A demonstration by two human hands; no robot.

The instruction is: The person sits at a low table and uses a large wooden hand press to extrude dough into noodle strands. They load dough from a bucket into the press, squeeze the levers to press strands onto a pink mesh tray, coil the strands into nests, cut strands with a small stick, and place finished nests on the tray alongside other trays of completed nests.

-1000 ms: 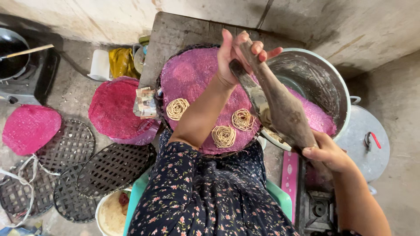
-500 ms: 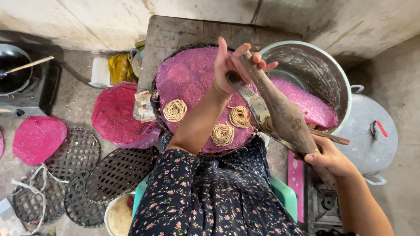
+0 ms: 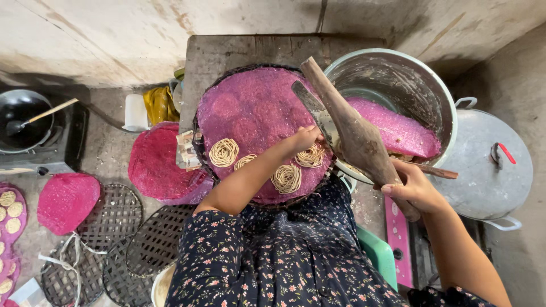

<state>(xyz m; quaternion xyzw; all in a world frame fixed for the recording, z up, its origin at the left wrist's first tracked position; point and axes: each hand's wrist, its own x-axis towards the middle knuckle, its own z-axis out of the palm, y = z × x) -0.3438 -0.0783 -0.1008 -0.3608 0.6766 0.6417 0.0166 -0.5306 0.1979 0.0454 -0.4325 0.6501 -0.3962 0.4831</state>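
My left hand (image 3: 304, 138) reaches down onto a round pink mat (image 3: 250, 108) that lies on a dark woven tray, its fingers curled on a pale noodle coil (image 3: 311, 156). Other coils (image 3: 223, 152) (image 3: 286, 178) lie on the mat's near side, one partly hidden by my forearm. My right hand (image 3: 415, 189) grips the lower end of a long brown wooden press (image 3: 352, 133), held slanted above the mat's right edge and the rim of a big metal pot (image 3: 398, 74).
Another pink mat (image 3: 398, 132) lies inside the pot, and a metal lid (image 3: 489, 165) sits to its right. Left on the floor are pink mats (image 3: 65, 202) (image 3: 156, 165), black woven trays (image 3: 114, 216), a white cup (image 3: 135, 112) and a wok (image 3: 23, 119) on a stove.
My left hand has dropped from the top of the wooden press down to the pink mat and onto a noodle coil. The press stays slanted in my right hand.
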